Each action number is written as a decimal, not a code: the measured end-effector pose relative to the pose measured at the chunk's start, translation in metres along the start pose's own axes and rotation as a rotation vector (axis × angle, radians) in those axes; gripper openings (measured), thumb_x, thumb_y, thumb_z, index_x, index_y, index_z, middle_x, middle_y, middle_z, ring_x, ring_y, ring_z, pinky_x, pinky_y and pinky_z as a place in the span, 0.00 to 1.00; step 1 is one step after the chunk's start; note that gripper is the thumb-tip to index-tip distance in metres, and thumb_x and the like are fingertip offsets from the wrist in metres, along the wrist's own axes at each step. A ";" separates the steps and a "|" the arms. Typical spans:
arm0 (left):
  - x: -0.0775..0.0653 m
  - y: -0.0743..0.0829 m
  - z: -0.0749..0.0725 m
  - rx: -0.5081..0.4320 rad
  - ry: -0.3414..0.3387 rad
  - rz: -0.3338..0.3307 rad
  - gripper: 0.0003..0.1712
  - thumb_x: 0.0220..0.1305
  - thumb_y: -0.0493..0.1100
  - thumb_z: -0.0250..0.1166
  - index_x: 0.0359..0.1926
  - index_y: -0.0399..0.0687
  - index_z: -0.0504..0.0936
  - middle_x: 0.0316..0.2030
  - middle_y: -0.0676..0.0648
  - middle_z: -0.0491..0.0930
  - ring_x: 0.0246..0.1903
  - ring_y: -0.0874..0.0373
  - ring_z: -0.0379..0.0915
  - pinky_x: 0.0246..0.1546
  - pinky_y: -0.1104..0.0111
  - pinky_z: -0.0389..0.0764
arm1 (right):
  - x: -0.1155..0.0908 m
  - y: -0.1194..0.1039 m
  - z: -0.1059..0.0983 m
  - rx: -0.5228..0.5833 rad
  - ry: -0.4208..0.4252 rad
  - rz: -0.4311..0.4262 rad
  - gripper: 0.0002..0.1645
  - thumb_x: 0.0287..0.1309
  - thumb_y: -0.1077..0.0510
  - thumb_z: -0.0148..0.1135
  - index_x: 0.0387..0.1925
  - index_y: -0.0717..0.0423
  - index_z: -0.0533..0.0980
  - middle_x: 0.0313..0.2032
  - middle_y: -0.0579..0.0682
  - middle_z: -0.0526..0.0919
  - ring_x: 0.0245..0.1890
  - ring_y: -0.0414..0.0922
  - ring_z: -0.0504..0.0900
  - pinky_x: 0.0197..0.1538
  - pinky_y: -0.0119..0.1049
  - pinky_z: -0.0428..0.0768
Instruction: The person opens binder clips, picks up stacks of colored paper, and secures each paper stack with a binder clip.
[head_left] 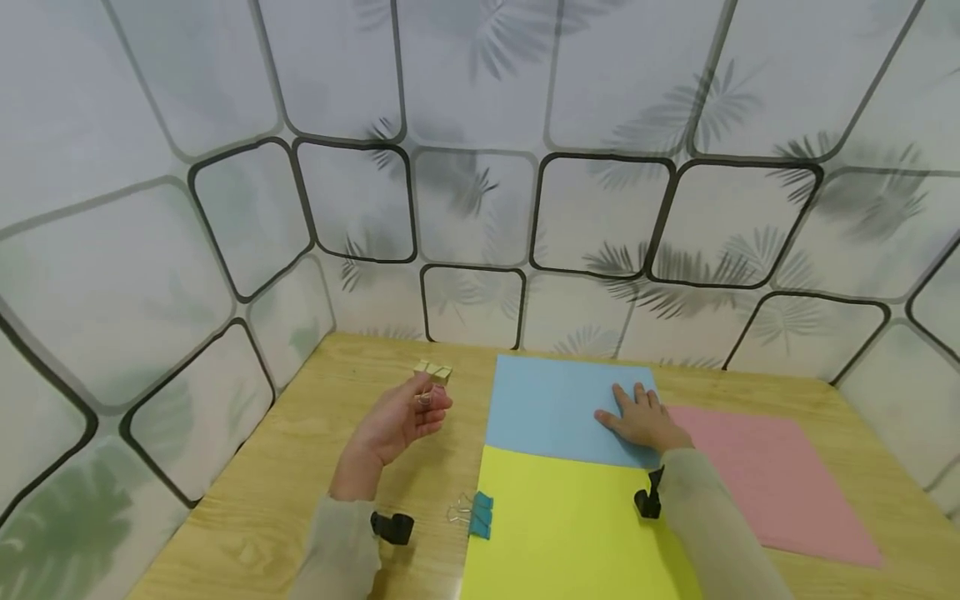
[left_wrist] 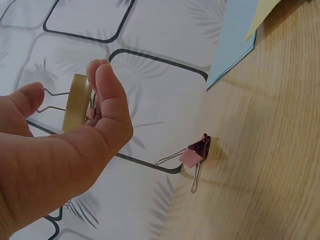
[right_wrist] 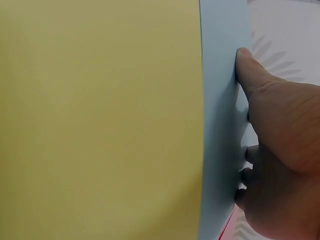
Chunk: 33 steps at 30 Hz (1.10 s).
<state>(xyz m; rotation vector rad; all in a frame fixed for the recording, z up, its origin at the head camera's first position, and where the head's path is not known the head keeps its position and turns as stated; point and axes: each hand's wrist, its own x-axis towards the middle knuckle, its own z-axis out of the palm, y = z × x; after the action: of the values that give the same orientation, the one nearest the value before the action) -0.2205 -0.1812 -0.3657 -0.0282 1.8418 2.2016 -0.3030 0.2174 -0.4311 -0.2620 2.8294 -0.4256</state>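
Note:
My left hand (head_left: pixel 401 421) is raised over the table left of the papers and pinches a gold binder clip (left_wrist: pixel 77 102). In the left wrist view the thumb is against one wire handle and the bent fingers are at the other side. My right hand (head_left: pixel 641 418) rests with spread fingers on the blue sheet (head_left: pixel 555 408), near its right edge. A yellow sheet (head_left: pixel 555 525) overlaps the blue one in front. At its left edge sits a teal binder clip (head_left: pixel 482 515), wire handles pointing left. A pink binder clip (left_wrist: pixel 195 152) stands on the table in the left wrist view.
A pink sheet (head_left: pixel 780 483) lies right of the blue and yellow ones, partly behind the right sleeve. The wood-grain table (head_left: pixel 262 500) meets a patterned backdrop (head_left: pixel 472 208) with leaf shapes at the back and sides.

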 end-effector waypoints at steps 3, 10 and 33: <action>-0.001 -0.003 0.000 -0.007 0.018 -0.001 0.24 0.79 0.55 0.47 0.53 0.37 0.72 0.42 0.45 0.79 0.36 0.59 0.77 0.45 0.66 0.80 | 0.000 0.000 0.002 0.002 -0.018 0.008 0.55 0.70 0.28 0.39 0.76 0.68 0.44 0.71 0.81 0.35 0.70 0.78 0.35 0.69 0.71 0.40; -0.002 -0.004 0.001 -0.002 0.043 -0.011 0.22 0.79 0.53 0.47 0.53 0.38 0.73 0.43 0.42 0.79 0.36 0.58 0.76 0.43 0.66 0.80 | -0.002 -0.004 -0.001 0.004 -0.011 0.001 0.51 0.72 0.33 0.43 0.75 0.69 0.46 0.70 0.82 0.38 0.69 0.79 0.38 0.68 0.72 0.45; 0.002 -0.005 -0.003 -0.022 0.087 0.022 0.24 0.78 0.53 0.49 0.49 0.36 0.78 0.41 0.43 0.80 0.35 0.60 0.75 0.38 0.71 0.80 | 0.002 -0.010 -0.012 0.068 -0.018 0.032 0.48 0.70 0.39 0.52 0.74 0.69 0.51 0.70 0.81 0.45 0.69 0.79 0.44 0.65 0.73 0.53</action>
<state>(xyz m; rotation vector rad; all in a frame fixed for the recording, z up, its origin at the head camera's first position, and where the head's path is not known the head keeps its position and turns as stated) -0.2216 -0.1835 -0.3711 -0.1100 1.8720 2.2695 -0.3069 0.2111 -0.4179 -0.2057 2.7916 -0.5094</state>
